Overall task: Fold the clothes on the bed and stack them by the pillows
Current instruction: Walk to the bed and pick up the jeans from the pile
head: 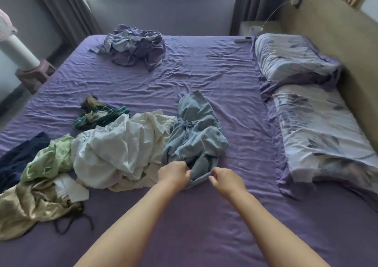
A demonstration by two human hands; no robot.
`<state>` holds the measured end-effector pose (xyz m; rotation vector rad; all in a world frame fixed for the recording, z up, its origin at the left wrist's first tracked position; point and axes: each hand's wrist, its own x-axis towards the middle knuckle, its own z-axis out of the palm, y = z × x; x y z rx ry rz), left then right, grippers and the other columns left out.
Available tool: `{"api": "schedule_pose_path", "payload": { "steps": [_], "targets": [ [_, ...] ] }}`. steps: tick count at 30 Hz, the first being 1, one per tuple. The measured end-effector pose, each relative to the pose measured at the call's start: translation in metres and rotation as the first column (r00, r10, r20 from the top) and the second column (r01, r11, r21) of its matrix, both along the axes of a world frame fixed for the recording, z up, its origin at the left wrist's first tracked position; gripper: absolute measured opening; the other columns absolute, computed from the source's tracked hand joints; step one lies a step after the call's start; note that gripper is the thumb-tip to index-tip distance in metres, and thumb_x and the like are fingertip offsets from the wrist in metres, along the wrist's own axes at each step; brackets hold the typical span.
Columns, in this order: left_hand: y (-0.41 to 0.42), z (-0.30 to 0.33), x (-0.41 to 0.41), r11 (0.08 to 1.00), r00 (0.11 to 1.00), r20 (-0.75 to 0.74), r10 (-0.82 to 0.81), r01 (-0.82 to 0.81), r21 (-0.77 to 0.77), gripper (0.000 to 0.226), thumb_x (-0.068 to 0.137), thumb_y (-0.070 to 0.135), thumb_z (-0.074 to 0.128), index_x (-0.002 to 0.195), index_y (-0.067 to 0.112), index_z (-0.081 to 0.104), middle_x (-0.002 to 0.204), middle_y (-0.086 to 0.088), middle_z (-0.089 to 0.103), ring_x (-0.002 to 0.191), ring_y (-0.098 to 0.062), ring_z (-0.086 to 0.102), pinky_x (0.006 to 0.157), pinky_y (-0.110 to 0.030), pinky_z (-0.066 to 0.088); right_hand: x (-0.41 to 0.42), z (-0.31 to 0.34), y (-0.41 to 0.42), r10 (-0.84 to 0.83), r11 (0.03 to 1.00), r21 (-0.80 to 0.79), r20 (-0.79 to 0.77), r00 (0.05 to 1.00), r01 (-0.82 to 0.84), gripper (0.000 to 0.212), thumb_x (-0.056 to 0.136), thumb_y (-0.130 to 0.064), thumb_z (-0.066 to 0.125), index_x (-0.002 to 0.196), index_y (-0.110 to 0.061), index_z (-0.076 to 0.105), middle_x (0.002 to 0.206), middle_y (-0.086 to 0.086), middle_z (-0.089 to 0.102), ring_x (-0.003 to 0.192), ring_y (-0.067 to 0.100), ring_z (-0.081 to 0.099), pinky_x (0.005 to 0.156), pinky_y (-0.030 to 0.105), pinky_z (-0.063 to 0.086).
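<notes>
I see the light-blue jeans (194,137) crumpled mid-bed on the purple sheet (235,107), beside the white garment (118,148). Left hand (173,172) and right hand (227,179) each pinch the near hem, fingers curled, fabric bunched between them.

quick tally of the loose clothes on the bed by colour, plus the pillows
Light blue denim: 1
White or cream: 1
Light green: 1
Beige satin: 1
Navy: 1
Dark green patterned: 1
Purple-grey heap: 1, pieces cannot be told apart
Pillows: 2
Total: 9
</notes>
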<state>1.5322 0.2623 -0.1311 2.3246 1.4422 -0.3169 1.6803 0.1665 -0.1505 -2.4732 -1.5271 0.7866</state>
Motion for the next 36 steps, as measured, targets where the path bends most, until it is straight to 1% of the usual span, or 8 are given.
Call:
{"api": "schedule_pose_path", "payload": {
  "steps": [11, 15, 18, 23, 26, 30, 33, 36],
  "targets": [
    [0.065, -0.029, 0.028, 0.998, 0.998, -0.055, 0.026, -0.029, -0.055, 0.031, 0.092, 0.046, 0.045, 0.105, 0.022, 0.06, 0.111, 0.0, 0.063, 0.104, -0.024, 0.059, 0.074, -0.032, 0.042, 0.038, -0.024, 0.086, 0.05, 0.999, -0.019, 0.024, 0.998, -0.049, 0.024, 0.093, -0.036, 0.044, 0.103, -0.018, 0.056, 0.111, 0.001, 0.063, 0.105, 0.024, 0.057, 0.068, 0.03, 0.037],
    [0.106, -0.05, 0.032, 0.995, 0.998, -0.045, 0.034, -0.038, -0.091, 0.034, 0.094, 0.043, 0.044, 0.114, 0.018, 0.056, 0.119, -0.004, 0.058, 0.11, -0.026, 0.055, 0.086, -0.038, 0.047, 0.055, -0.04, 0.123, 0.064, 0.997, -0.04, 0.013, 0.998, -0.063, 0.03, 0.093, -0.035, 0.046, 0.115, -0.017, 0.053, 0.118, 0.004, 0.058, 0.111, 0.025, 0.054, 0.082, 0.034, 0.045],
    [0.139, -0.076, 0.035, 0.984, 0.997, -0.029, 0.075, -0.079, -0.159, 0.037, 0.095, 0.041, 0.044, 0.124, 0.018, 0.049, 0.128, -0.008, 0.052, 0.118, -0.027, 0.049, 0.095, -0.04, 0.044, 0.068, -0.057, 0.149, 0.06, 0.996, -0.07, -0.001, 0.998, -0.06, 0.041, 0.094, -0.038, 0.047, 0.13, -0.019, 0.045, 0.131, 0.003, 0.051, 0.121, 0.024, 0.047, 0.096, 0.037, 0.042],
    [0.177, -0.117, 0.043, 0.948, 0.976, 0.006, 0.217, -0.209, -0.241, 0.059, 0.095, 0.04, 0.045, 0.145, 0.015, 0.027, 0.145, -0.011, 0.037, 0.131, -0.03, 0.038, 0.105, -0.041, 0.037, 0.073, -0.091, 0.193, 0.111, 0.987, -0.118, -0.001, 0.994, -0.111, 0.046, 0.094, -0.043, 0.046, 0.133, -0.018, 0.041, 0.134, 0.002, 0.047, 0.123, 0.025, 0.043, 0.099, 0.039, 0.039],
    [0.192, -0.139, 0.049, 0.916, 0.953, 0.016, 0.304, -0.287, -0.281, 0.058, 0.094, 0.039, 0.047, 0.144, 0.015, 0.029, 0.144, -0.01, 0.039, 0.13, -0.029, 0.041, 0.104, -0.042, 0.038, 0.069, -0.113, 0.217, 0.16, 0.976, -0.154, 0.038, 0.986, -0.152, 0.053, 0.094, -0.048, 0.044, 0.138, -0.02, 0.035, 0.143, 0.004, 0.036, 0.136, 0.026, 0.028, 0.104, 0.04, 0.033],
    [0.203, -0.16, 0.055, 0.887, 0.939, -0.028, 0.342, -0.332, -0.321, 0.059, 0.091, 0.035, 0.053, 0.141, 0.012, 0.032, 0.14, -0.009, 0.045, 0.127, -0.028, 0.045, 0.101, -0.038, 0.04, 0.061, -0.143, 0.23, 0.251, 0.925, -0.295, 0.0, 0.968, -0.24, 0.072, 0.092, -0.059, 0.036, 0.15, -0.025, 0.01, 0.159, 0.002, 0.006, 0.145, 0.026, -0.004, 0.115, 0.048, 0.008],
    [0.201, -0.162, 0.058, 0.854, 0.915, 0.066, 0.398, -0.343, -0.392, 0.065, 0.085, 0.02, 0.057, 0.143, 0.011, 0.029, 0.136, -0.01, 0.05, 0.123, -0.027, 0.049, 0.098, -0.03, 0.041, 0.055, -0.157, 0.22, 0.265, 0.922, -0.29, -0.013, 0.964, -0.257, 0.073, 0.09, -0.061, 0.037, 0.15, -0.025, 0.013, 0.155, -0.004, 0.019, 0.145, 0.023, 0.004, 0.115, 0.049, 0.009],
    [0.194, -0.152, 0.059, 0.754, 0.813, 0.225, 0.538, -0.344, -0.56, 0.081, 0.076, 0.013, 0.062, 0.149, 0.013, 0.025, 0.136, -0.007, 0.052, 0.122, -0.021, 0.051, 0.1, -0.024, 0.039, 0.063, -0.152, 0.215, 0.227, 0.955, -0.191, -0.011, 0.974, -0.225, 0.073, 0.089, -0.061, 0.042, 0.149, -0.027, 0.018, 0.152, -0.005, 0.028, 0.141, 0.019, 0.019, 0.114, 0.041, 0.018]
  ]
}}
